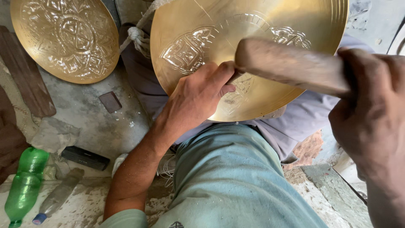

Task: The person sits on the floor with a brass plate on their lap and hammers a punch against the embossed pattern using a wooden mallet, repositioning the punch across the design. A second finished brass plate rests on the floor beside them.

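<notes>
Brass: round golden dish with embossed ornament (pixel 253 63), resting tilted on the person's lap above the floor; left hand (pixel 196 99) pressed on its lower face, fingers pinching a thin tool whose tip is hidden; right hand (pixel 371 118) closed round a thick brown wooden mallet handle (pixel 291 65), raised over the dish; central motifs chased, outer band mostly plain, so work seems partway; second embossed brass dish (pixel 65 38) fully patterned, at floor's far left; green plastic bottle (pixel 25 181) near left.
</notes>
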Demonstrator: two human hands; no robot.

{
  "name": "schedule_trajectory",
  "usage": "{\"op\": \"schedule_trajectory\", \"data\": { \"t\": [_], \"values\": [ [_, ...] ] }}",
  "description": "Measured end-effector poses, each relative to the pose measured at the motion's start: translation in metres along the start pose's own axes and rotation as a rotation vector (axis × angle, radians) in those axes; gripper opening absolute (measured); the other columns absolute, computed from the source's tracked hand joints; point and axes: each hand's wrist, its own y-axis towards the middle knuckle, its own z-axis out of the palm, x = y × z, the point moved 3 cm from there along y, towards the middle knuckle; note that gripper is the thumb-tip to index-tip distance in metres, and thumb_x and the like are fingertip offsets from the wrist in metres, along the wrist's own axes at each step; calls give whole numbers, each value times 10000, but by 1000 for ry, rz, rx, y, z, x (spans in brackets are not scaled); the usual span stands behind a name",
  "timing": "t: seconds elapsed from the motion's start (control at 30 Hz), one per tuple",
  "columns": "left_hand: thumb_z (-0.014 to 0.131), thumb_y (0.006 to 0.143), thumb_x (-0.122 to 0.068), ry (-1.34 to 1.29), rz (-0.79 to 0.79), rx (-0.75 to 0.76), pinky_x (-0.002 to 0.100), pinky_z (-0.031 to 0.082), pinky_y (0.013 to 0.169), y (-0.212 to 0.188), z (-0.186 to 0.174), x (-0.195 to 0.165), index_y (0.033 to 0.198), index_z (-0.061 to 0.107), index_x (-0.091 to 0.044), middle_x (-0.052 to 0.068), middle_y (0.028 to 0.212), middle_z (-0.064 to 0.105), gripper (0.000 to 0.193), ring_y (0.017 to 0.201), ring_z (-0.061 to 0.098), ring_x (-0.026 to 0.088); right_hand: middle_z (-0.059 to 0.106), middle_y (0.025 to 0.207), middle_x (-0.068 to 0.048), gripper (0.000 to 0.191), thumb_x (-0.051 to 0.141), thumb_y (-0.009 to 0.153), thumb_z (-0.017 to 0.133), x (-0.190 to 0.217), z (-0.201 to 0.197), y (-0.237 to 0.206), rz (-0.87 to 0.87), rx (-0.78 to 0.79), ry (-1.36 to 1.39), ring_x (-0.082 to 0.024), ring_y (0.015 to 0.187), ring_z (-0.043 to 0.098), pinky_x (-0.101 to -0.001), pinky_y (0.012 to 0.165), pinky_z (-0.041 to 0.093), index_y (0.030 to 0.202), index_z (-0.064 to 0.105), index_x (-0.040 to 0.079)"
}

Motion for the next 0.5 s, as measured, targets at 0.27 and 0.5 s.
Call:
{"op": "schedule_trajectory", "data": {
  "t": [0.27,0.5],
  "values": [
    [745,1000,-210,-3,-11,27,437,537,566,2,1,5,1283,481,-133,96,892,599,395,745,690,298,653,1068,-244,528,-117,832,677,2,-1,4,124,49,56,-321,903,657,-416,774,550,1328,499,-86],
    [762,1030,-203,-95,31,-122,396,583,696,-6,-8,2,1316,495,-147,96,1024,636,395,849,714,251,636,1164,-226,427,-155,983,660,-8,1,-14,22,20,180,-282,1012,700,-336,869,575,1367,487,-80]
  ]
}}
